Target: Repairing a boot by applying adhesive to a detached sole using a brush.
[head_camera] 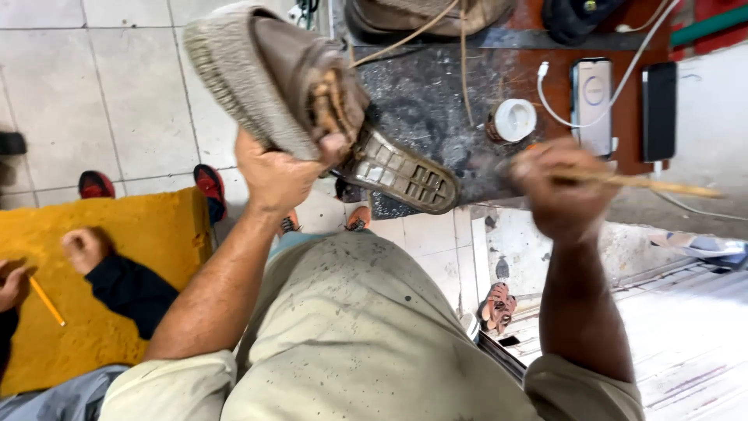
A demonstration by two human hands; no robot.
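Note:
My left hand grips a brown shoe, held up with its grey woven-textured side to the left and its treaded sole heel low to the right. My right hand is closed around a thin wooden stick tool that points to the right; the hand is blurred. Tan threads run from the shoe's edge up toward the top of the view. The two hands are apart, with the shoe's heel between them.
A dark stained work surface lies behind the shoe, with a small white-lidded pot, two phones and a white cable. Another person's hands, holding a pencil, rest on a yellow cushion at left. Tiled floor beyond.

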